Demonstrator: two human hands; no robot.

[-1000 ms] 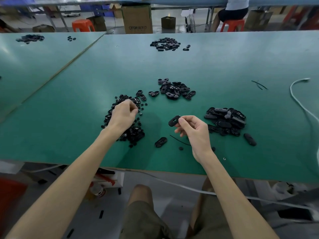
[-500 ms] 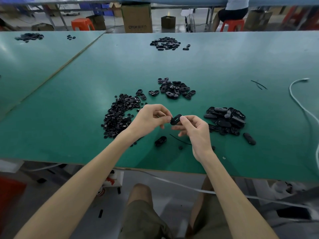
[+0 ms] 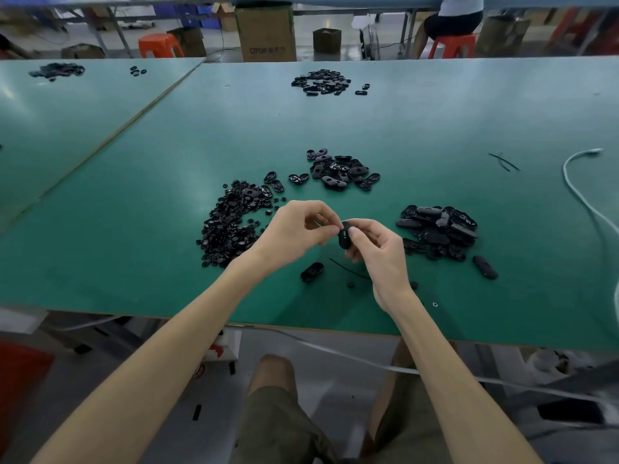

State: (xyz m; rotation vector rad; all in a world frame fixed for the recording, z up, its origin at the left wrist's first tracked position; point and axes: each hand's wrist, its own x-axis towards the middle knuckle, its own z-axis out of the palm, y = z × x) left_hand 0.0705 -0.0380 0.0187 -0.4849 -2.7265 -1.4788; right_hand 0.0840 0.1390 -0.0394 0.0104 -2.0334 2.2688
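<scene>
The right hand (image 3: 382,259) holds a black oval shell (image 3: 344,236) just above the table (image 3: 134,262), thumb and curled fingers closed round its lower half. The left hand (image 3: 294,232) meets it from the left, its thumb and forefinger pinching at the shell's edge – probably seating a small part there, though any such piece is too small to make out.

The fitting looks to be mid-step, not finished. To the right lies a heap of closed ovals (image 3: 435,229), likely the done ones, with a single oval (image 3: 484,266) just near of it. Much seems left – a broad pile of small parts (image 3: 231,222) sits to the left, and a pile of open shells (image 3: 338,170) lies farther off. One more oval (image 3: 312,272) lies on the table just below the hands.
</scene>
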